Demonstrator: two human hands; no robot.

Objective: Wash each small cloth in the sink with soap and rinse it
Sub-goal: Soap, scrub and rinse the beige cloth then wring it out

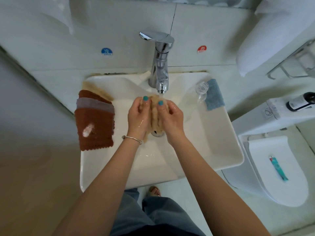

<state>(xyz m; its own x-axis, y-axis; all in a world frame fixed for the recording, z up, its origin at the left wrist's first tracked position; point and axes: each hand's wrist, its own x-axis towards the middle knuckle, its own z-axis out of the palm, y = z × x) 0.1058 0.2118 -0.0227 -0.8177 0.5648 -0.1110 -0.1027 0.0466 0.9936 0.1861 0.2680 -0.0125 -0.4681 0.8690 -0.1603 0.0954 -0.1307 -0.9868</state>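
Note:
A wet beige cloth (pixel 155 114) is bunched between my left hand (pixel 139 114) and my right hand (pixel 170 114), right under the chrome tap's spout (pixel 162 88) and above the drain. Both hands grip it, thumbs on top. The white sink (pixel 213 133) holds them. On the sink's left rim lies a brown cloth (pixel 97 132) with a white patch of soap or powder on it, a grey cloth (pixel 95 104) across its top and another beige cloth (pixel 95 91) behind. A blue cloth (pixel 214 95) lies on the right rim.
A clear plastic bottle (pixel 196 97) lies on its side by the blue cloth. To the right stands a toilet (pixel 272 176) with a teal tube (pixel 278 168) on its lid and a dark bottle (pixel 301 101) on its tank. White towels hang at the upper right.

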